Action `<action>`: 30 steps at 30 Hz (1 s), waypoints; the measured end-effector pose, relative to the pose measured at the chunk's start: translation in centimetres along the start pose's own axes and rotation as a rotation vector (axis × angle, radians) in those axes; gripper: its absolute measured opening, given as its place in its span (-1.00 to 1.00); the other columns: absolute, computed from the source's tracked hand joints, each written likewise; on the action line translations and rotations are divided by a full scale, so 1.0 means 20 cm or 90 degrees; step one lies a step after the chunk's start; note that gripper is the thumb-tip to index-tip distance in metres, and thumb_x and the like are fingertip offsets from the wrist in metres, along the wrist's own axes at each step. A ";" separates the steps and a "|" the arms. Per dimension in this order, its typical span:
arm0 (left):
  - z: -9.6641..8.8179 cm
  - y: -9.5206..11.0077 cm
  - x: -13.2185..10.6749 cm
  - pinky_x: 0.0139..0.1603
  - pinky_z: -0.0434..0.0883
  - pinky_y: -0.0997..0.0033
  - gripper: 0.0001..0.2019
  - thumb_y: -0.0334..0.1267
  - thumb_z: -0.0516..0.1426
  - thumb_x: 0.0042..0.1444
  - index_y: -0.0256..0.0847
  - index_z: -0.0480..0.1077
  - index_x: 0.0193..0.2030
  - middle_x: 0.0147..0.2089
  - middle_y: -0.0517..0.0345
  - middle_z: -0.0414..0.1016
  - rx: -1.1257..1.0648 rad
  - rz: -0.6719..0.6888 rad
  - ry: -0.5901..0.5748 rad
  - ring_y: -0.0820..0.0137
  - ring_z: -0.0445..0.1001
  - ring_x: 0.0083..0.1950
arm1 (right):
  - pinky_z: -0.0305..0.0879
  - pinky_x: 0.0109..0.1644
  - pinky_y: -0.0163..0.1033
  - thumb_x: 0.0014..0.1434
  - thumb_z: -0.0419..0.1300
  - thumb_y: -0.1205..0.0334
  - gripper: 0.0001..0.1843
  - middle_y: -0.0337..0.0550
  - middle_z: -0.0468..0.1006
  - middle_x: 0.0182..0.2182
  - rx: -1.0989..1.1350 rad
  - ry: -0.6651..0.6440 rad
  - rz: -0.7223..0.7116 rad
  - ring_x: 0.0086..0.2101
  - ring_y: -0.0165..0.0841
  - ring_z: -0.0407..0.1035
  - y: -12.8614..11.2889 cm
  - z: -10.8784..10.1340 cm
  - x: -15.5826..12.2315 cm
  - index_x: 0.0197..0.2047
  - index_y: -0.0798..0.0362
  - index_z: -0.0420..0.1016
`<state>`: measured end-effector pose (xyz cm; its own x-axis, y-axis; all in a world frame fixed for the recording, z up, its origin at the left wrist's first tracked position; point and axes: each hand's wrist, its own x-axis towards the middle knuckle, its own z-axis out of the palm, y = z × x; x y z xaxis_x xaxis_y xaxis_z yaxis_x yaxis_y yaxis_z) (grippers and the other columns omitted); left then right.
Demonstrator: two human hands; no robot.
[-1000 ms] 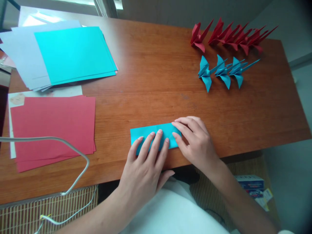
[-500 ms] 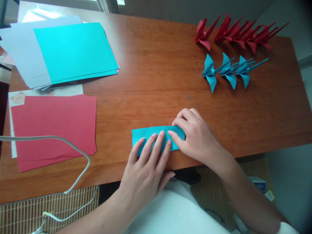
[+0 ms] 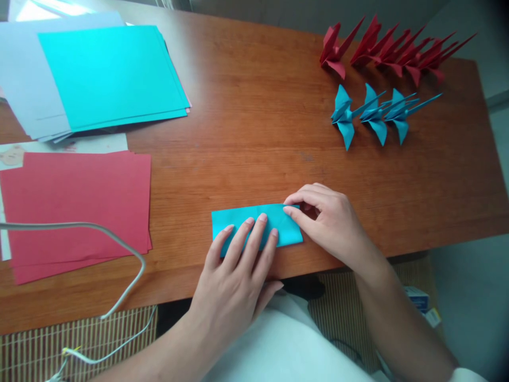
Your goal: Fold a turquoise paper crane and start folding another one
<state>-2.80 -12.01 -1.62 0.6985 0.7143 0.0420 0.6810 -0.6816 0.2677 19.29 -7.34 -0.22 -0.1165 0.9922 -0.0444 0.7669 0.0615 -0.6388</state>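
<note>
A folded blue paper (image 3: 274, 212) lies as a long rectangle near the table's front edge. My left hand (image 3: 234, 265) rests on its left and middle part, fingers spread and pressing it down, thumb out past the table edge. At the upper right corner of the paper, my right hand (image 3: 326, 217) pinches the top edge between thumb and fingers. The other fingers of that hand are curled and partly hidden.
Blue paper cranes (image 3: 345, 116) and a row of red paper cranes (image 3: 334, 50) stand at the back right. Blue sheets (image 3: 115, 74) on white paper and red sheets (image 3: 79, 207) lie at left. A white cable (image 3: 127, 246) crosses the red sheets.
My right hand has shifted from lying over the paper's right end to pinching its upper right corner. The left hand stays on the paper. The view has shifted slightly.
</note>
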 end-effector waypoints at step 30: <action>-0.01 0.00 0.00 0.45 0.01 -0.07 -0.34 0.12 0.05 0.34 -0.26 0.24 0.43 0.52 -0.10 0.12 0.009 0.005 -0.006 0.01 0.18 0.47 | 0.34 -0.16 -0.19 0.28 0.24 0.35 -0.91 -0.20 0.62 -0.32 -0.016 0.013 0.000 -0.26 -0.31 0.45 0.00 0.00 -0.02 -0.28 0.01 0.55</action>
<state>-2.81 -11.89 -1.40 0.7063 0.7070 0.0349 0.6779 -0.6898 0.2542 19.21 -7.73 -0.22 -0.1040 0.9942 -0.0289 0.7829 0.0639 -0.6189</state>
